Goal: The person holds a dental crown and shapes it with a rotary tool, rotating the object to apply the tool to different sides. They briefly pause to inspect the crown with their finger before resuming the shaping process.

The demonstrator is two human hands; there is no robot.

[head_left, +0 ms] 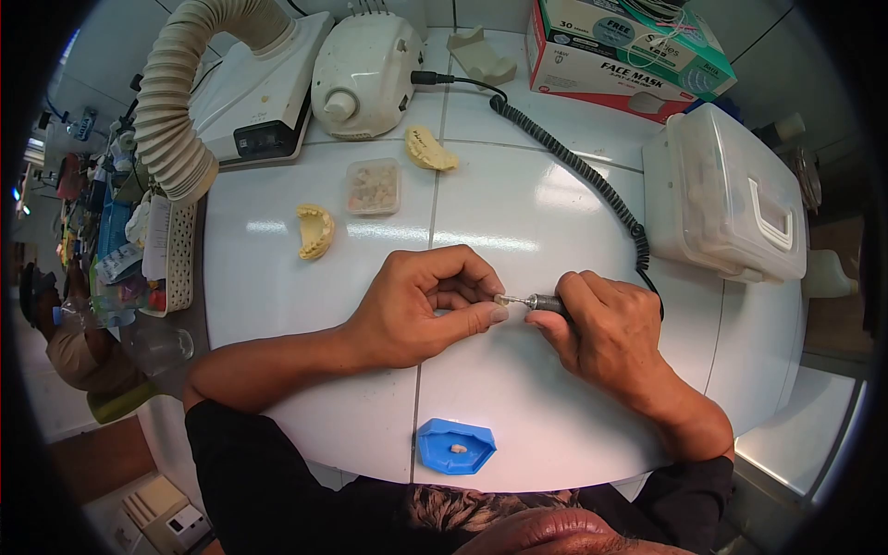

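My left hand [416, 301] pinches a tiny pale piece [500, 299] between thumb and fingertips; its exact kind is too small to make out. Wrapped by the fingers of my right hand [610, 324] is a dental rotary handpiece [548, 303], its thin metal bit pointing left and meeting the piece. Closer to my body sits a blue tray [428, 455] with one small pale tooth-like bit [458, 449] inside. Beyond my left hand stand a yellow dental cast [315, 231] and a clear box [351, 192] of tooth-like pieces. Another yellow cast [430, 150] lies farther back.
A coiled black cable [573, 153] runs from the white motor control unit [370, 79] toward my right hand. At back left, a ribbed hose [166, 120] arches over a white machine [236, 111]. Face mask boxes [610, 74] and a clear-lidded case [731, 185] stand at right.
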